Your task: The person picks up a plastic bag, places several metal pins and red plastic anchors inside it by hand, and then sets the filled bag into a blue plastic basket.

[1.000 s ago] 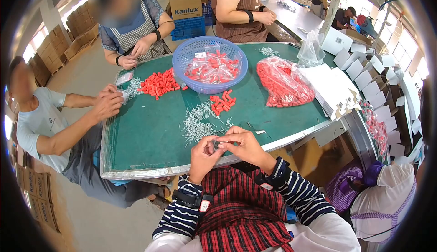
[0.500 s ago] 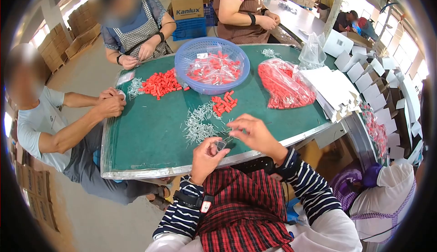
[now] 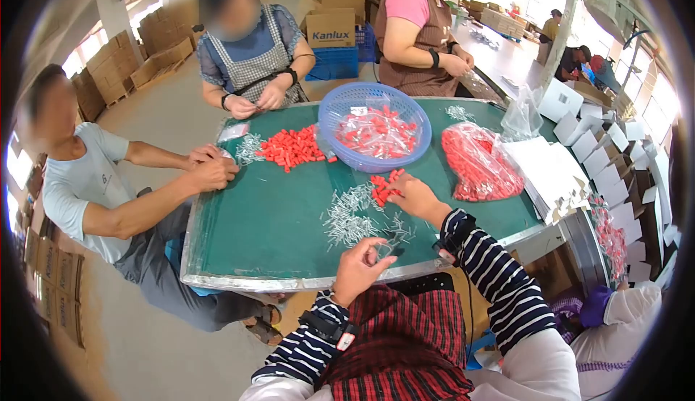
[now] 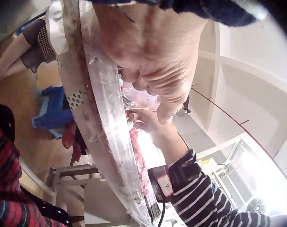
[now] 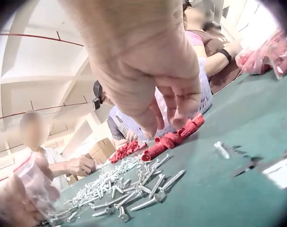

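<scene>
My left hand (image 3: 356,271) holds a small clear zip bag (image 5: 34,182) near the table's front edge, its thumb and fingers round the bag's side. A red line runs along the bag's mouth in the right wrist view. My right hand (image 3: 421,200) reaches over a small heap of red wall plugs (image 3: 381,191). Its fingers are loosely bent, with the fingertips right at the plugs and a gap between thumb and fingers (image 5: 181,111). Silver screws (image 3: 347,216) lie spread between the two hands.
Behind the plugs stands a blue basket (image 3: 337,144) of filled bags. A large bag of red plugs (image 3: 478,166) and white cards (image 3: 550,173) lie to the right. Two people work across the green table (image 3: 268,234), with another red plug pile (image 3: 289,148) near them.
My right hand has left the bag, passed over the screws and moved forward to the red plugs. The left hand keeps hold of the bag. The head view has shifted.
</scene>
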`<action>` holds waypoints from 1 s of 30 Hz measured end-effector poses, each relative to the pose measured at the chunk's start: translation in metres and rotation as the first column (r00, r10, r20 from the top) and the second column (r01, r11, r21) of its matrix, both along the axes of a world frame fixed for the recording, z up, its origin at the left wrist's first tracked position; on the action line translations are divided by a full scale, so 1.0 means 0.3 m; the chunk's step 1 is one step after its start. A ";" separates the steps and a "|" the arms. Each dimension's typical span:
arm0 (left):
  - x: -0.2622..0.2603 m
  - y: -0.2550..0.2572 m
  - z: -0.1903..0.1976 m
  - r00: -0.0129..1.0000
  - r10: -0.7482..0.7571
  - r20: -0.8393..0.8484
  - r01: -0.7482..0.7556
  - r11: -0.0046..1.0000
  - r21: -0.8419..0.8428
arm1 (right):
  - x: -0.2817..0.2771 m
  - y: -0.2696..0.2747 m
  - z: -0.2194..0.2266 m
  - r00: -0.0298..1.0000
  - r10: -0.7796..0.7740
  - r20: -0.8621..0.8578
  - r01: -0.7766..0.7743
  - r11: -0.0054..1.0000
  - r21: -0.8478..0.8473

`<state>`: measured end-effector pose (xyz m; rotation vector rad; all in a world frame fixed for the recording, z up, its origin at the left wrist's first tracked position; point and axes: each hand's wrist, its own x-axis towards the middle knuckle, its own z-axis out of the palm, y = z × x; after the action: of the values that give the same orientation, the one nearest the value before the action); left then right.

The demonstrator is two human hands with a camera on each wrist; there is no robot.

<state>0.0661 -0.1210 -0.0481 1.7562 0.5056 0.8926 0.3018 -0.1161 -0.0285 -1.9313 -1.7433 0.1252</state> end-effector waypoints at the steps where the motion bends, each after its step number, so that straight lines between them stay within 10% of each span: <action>1: -0.002 0.001 0.004 1.000 0.010 -0.001 -0.010 1.000 0.010 | -0.012 0.010 -0.005 0.995 -0.011 0.100 0.012 1.000 -0.008; 20: 0.005 0.003 0.002 1.000 0.002 0.015 -0.001 0.998 -0.068 | -0.043 -0.125 0.023 0.995 0.071 0.070 -0.072 0.997 0.016; 23: 0.006 0.003 0.001 1.000 -0.001 0.031 0.004 0.997 -0.081 | -0.119 -0.172 0.107 0.939 0.035 -0.342 -0.044 0.999 -0.019; 25: 0.006 0.000 0.011 0.999 0.003 0.036 -0.001 0.999 -0.043 | -0.168 -0.197 0.128 0.609 0.126 -0.783 -0.122 0.990 0.065; 30: 0.014 0.006 -0.005 0.997 0.021 0.077 -0.017 0.999 -0.052 | -0.267 -0.259 0.200 0.674 0.266 -0.690 -0.229 0.962 0.147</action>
<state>0.0703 -0.1191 -0.0496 1.6666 0.4906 0.9495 0.2217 -0.1939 0.0313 -1.3123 -1.4200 0.8101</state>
